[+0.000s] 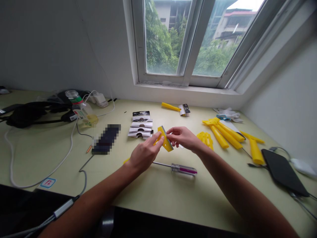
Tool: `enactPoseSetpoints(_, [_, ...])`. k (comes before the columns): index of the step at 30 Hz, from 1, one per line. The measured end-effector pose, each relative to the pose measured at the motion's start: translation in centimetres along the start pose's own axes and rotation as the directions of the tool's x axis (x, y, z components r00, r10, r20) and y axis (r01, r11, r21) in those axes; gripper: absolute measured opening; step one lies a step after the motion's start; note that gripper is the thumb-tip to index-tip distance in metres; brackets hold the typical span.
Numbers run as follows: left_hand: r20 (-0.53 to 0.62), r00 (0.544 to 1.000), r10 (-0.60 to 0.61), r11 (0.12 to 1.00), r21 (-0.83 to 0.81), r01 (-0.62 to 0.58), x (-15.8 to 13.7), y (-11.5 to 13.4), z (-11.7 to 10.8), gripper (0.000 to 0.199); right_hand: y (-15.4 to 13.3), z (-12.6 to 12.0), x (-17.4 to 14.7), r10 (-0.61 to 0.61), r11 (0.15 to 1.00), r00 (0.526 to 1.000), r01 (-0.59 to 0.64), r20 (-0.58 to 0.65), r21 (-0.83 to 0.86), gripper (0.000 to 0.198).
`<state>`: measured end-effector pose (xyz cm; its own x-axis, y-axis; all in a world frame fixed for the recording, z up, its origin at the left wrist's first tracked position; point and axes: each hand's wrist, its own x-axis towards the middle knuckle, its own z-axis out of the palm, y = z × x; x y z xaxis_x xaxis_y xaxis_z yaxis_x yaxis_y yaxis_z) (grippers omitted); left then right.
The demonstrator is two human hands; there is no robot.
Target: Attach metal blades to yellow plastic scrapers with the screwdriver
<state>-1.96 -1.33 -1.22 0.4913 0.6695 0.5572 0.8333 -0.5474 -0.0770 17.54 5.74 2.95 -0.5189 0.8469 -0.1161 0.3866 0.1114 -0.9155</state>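
Note:
A yellow plastic scraper head [167, 144] with a grey blade along its edge is tilted above the desk. My left hand [145, 153] is closed on it, thumb and fingers pinching its left side. From the other side, my right hand [183, 137] is closed in a pinch at the grey blade [165, 135]; its fingers partly hide the contact. Beneath the hands lies a screwdriver [184, 169] with a clear and purple handle, its tip hidden behind my left hand. Part of another yellow piece [126, 160] shows by my left wrist.
Folded card packaging [141, 124] lies behind my left hand. Yellow scraper handles [229, 135] and yellow heads [205, 139] are at right, near white gloves [230, 115] and a black phone-like device [283, 172]. A carded yellow scraper [170, 106], bottle [83, 110] and cables are farther back.

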Motion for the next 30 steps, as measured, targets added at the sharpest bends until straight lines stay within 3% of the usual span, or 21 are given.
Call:
enactPoseSetpoints(11, [0.044,0.998,0.034,0.999,0.024,-0.035,-0.02,0.17,-0.06,0.039,0.59,-0.1,0.06,-0.068,0.994,0.997,0.065,0.032,0.085,0.013])
enactPoseSetpoints(25, [-0.004,1.0,0.012,1.0,0.01,-0.012,-0.12,0.15,0.13,0.038,0.12,0.28,-0.43,-0.147,0.986,0.988,0.142,-0.051,-0.084,0.015])
enactPoseSetpoints(30, [0.004,1.0,0.008,1.0,0.007,-0.008,-0.04,0.3,0.07,0.036,0.03,0.43,-0.4,-0.097,0.992,0.993,0.091,-0.069,-0.089,0.015])
